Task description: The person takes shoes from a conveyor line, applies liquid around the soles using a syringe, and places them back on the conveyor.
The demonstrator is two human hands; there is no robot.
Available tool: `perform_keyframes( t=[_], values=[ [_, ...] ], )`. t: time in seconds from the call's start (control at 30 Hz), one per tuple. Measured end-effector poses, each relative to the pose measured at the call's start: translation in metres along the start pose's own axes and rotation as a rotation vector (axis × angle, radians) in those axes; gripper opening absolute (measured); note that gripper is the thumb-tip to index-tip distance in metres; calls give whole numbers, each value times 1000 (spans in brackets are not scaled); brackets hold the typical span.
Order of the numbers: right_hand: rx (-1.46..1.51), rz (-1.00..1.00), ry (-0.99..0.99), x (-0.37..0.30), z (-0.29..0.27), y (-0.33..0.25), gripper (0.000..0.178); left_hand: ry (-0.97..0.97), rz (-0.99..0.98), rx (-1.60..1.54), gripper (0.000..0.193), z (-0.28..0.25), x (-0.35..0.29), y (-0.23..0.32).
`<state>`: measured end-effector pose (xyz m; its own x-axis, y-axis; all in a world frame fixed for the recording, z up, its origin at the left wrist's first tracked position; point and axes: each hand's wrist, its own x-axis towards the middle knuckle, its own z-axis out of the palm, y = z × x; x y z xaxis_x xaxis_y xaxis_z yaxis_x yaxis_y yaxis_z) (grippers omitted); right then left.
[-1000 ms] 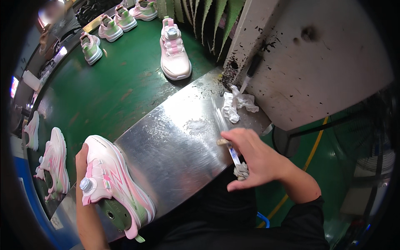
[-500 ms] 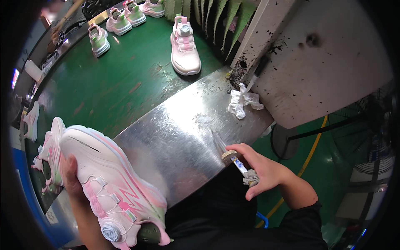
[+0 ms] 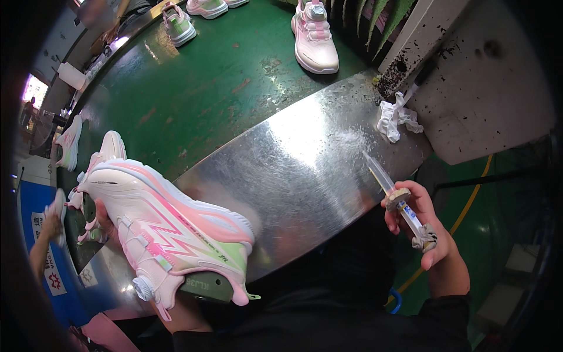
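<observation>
Holding a white-and-pink shoe [image 3: 167,220] over the edge of the metal table [image 3: 281,193] at lower left of the frame, with the left hand [image 3: 107,222], partly hidden, clamped near its toe. Gripping a syringe [image 3: 397,198] at right of centre, with the right hand [image 3: 433,237] curled round it, below crumpled white tissue [image 3: 392,121] at upper right.

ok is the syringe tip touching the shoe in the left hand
Apart: the head view shows the syringe in the right hand, its tip well away from the shoe in the left hand, with a wide stretch of metal plate between them.
</observation>
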<state>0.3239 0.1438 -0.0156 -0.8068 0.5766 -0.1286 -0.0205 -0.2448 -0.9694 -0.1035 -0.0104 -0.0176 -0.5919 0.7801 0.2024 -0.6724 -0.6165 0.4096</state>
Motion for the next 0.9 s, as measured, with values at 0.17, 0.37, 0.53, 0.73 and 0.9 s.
perform_keyframes(
  t=[0.17,0.37,0.53,0.73,0.9],
  values=[
    [-66,3,120,6,1,12,136,213,-11,363,58,1,7,11],
    [-141,66,59,14,11,12,130,139,-197,733,61,32,46,76],
    [-179,-5,186,12,14,21,134,-121,253,986,37,46,87,64],
    [-234,80,156,5,19,8,138,38,31,540,45,36,53,12],
    [153,-73,59,3,22,0,127,75,-116,434,49,9,20,-40]
  ],
)
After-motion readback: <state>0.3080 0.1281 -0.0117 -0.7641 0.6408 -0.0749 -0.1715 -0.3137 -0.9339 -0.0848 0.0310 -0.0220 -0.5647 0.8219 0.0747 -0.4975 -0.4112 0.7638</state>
